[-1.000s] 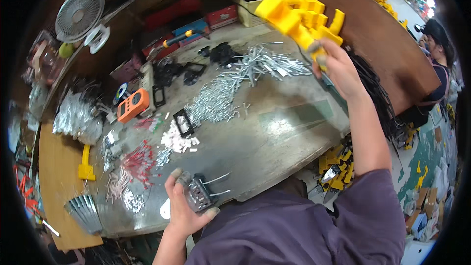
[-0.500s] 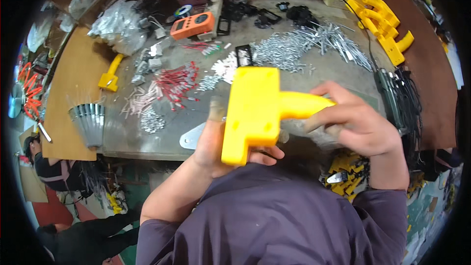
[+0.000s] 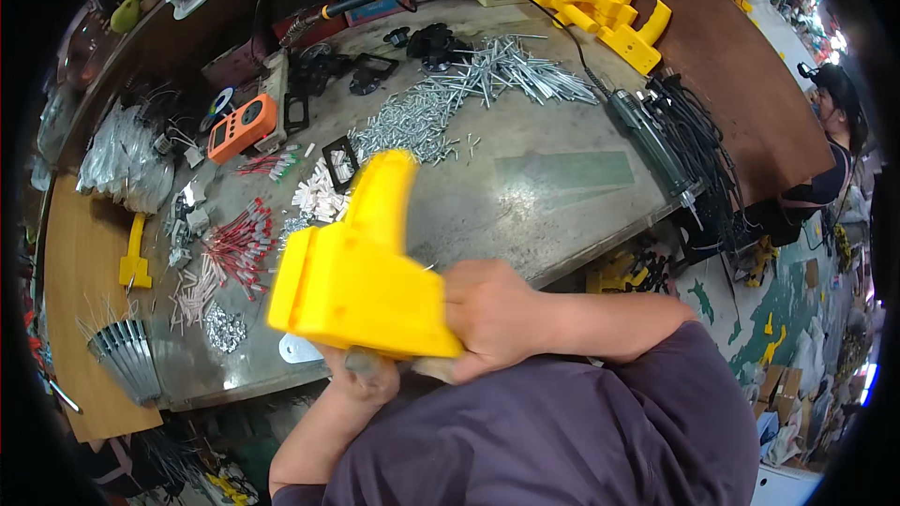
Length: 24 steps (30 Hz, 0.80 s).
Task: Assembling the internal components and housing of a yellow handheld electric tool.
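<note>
I have the yellow plastic housing [image 3: 361, 286] gripped in my right hand [image 3: 497, 314] above the counter's [image 3: 525, 215] near edge; my left hand [image 3: 366, 370] pinches something small and unclear beneath it. I'd keep the housing steady and level, and align the piece before pressing.
</note>
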Motion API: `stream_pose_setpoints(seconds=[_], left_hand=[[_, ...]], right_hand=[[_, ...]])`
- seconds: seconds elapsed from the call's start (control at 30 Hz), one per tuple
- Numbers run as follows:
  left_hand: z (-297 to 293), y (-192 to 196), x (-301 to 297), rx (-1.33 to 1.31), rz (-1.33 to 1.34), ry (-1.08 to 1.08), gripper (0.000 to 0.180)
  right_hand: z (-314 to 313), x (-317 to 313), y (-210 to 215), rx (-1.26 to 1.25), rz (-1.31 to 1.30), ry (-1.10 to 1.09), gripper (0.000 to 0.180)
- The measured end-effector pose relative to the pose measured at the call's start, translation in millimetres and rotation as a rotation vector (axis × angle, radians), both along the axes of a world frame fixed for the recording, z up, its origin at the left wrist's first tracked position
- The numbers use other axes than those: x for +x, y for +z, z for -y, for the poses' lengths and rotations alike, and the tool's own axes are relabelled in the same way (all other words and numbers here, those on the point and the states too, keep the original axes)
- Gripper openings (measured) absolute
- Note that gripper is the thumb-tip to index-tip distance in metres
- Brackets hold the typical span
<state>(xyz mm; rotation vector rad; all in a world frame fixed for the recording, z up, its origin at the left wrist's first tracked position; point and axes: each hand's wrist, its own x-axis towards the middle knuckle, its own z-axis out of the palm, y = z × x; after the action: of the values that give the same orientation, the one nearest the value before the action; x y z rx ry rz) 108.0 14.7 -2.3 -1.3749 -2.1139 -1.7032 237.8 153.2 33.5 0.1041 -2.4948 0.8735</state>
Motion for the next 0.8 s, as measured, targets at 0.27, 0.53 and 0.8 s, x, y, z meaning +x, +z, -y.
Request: stream_pose_setpoints(seconds=[0.27,0.53,0.8], left_hand=[[30,31,-70,0.352,0.529,-0.108,0.083],[48,11,-64,0.285,0.838,-0.051,0.078],[65,13,-64,0.158,0.878,-0.14,0.077]], right_hand=[[-243,80,42,0.354,0.529,-1.226,0.058],[-302,2,16,0.468,0.307,-0.921,0.027],[-387,-70,-36,0.683,0.556,-0.766,0.02]])
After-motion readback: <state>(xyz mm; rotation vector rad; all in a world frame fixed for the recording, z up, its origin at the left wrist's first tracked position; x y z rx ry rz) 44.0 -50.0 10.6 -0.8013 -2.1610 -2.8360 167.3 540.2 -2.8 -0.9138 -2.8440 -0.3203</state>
